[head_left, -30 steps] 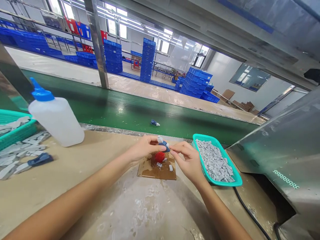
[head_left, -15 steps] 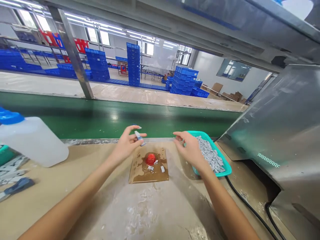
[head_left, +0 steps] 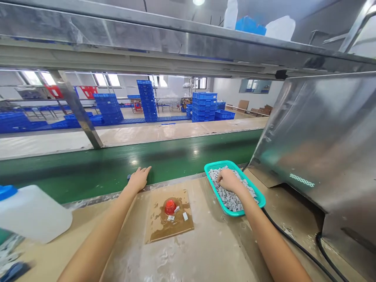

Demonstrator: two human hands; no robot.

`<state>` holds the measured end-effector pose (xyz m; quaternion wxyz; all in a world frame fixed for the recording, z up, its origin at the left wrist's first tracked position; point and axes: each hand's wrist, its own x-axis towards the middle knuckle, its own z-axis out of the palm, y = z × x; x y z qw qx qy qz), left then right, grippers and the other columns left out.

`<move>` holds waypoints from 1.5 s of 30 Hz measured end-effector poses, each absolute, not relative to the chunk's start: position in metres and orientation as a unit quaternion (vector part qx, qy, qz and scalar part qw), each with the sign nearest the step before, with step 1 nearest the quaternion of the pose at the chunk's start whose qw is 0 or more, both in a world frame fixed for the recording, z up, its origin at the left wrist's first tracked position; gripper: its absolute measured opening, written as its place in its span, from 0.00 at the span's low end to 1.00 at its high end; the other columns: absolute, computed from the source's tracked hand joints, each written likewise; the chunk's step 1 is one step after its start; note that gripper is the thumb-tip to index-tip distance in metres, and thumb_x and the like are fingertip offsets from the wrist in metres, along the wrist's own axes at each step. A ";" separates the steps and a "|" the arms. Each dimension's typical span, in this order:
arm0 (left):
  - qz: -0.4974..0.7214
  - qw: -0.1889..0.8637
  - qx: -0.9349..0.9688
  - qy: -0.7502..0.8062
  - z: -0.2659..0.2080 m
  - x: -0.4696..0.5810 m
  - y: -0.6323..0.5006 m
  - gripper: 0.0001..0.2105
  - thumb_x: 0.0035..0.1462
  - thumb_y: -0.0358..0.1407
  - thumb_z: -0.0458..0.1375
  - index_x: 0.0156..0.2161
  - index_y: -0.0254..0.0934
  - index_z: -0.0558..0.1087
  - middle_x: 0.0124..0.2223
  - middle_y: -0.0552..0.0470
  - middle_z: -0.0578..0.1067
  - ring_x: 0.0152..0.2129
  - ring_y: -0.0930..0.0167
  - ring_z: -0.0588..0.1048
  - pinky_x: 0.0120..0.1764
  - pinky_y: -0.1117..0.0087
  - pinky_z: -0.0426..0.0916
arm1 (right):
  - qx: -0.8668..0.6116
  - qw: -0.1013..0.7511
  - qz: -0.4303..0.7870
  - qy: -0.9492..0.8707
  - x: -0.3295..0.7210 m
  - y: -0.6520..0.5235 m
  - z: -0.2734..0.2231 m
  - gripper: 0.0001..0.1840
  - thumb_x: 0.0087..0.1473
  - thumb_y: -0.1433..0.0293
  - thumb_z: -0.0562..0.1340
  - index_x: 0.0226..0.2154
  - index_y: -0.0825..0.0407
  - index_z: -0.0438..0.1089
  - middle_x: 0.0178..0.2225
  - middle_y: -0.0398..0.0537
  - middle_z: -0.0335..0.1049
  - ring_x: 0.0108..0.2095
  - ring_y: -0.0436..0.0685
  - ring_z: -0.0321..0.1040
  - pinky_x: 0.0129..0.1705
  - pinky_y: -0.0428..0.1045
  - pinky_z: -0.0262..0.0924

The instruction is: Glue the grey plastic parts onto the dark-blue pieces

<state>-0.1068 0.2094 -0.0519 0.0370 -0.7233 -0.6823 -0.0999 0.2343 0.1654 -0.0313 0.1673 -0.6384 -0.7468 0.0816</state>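
My left hand is at the near edge of the green belt, back up, fingers reaching right. A small dark-blue end of an object pokes out at its left side; the palm hides the rest. My right hand is inside a turquoise basket of small grey plastic pieces, fingers curled down among them and their tips hidden. Between the hands lies a wet brown board bearing a red, round cup-like piece and several small light-grey pieces.
A white jug with a blue cap stands at the left. The green conveyor belt crosses behind the bench. A metal housing and a black cable are on the right. A steel shelf spans overhead.
My right hand has gone down into the basket. My left hand has moved left, over the belt's edge, and turned back up, hiding most of the grey-and-blue object. The view has tilted up.
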 end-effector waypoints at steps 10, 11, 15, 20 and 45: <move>-0.222 0.012 -0.679 -0.700 -0.035 -0.126 0.192 0.11 0.47 0.28 0.47 0.32 0.37 0.70 0.40 0.41 0.73 0.42 0.57 0.67 0.44 0.60 0.59 | -0.647 0.258 0.118 -0.708 0.237 0.166 -0.024 0.06 0.39 0.77 0.62 0.23 0.55 0.75 0.26 0.50 0.75 0.29 0.56 0.70 0.32 0.46 0.60; -0.300 -0.025 -0.643 -0.704 -0.031 -0.122 0.188 0.09 0.47 0.30 0.48 0.33 0.38 0.69 0.41 0.43 0.73 0.44 0.58 0.66 0.45 0.59 0.59 | -0.648 0.267 0.120 -0.703 0.237 0.166 -0.024 0.06 0.38 0.77 0.62 0.23 0.55 0.75 0.26 0.50 0.75 0.29 0.57 0.70 0.32 0.46 0.60; -0.579 -0.238 -0.443 -0.642 -0.016 -0.093 0.170 0.06 0.46 0.33 0.48 0.31 0.40 0.65 0.32 0.50 0.70 0.37 0.66 0.70 0.37 0.64 0.65 | -0.651 0.310 0.128 -0.681 0.236 0.166 -0.023 0.05 0.37 0.75 0.63 0.22 0.54 0.74 0.25 0.48 0.74 0.29 0.57 0.70 0.33 0.47 0.62; -0.638 -0.539 -0.265 -0.483 -0.003 -0.056 0.136 0.07 0.40 0.28 0.51 0.29 0.37 0.63 0.23 0.58 0.63 0.18 0.78 0.64 0.25 0.73 0.64 | -0.641 0.356 0.146 -0.665 0.235 0.166 -0.020 0.06 0.38 0.77 0.60 0.22 0.54 0.73 0.25 0.48 0.74 0.29 0.56 0.71 0.35 0.48 0.63; -0.569 -0.663 -0.309 -0.376 0.001 0.002 0.051 0.16 0.31 0.43 0.64 0.22 0.36 0.64 0.21 0.58 0.64 0.18 0.79 0.61 0.25 0.74 0.57 | -0.237 0.475 -0.002 -0.848 0.128 0.068 0.014 0.10 0.49 0.78 0.55 0.31 0.49 0.67 0.30 0.45 0.71 0.30 0.51 0.68 0.33 0.45 0.65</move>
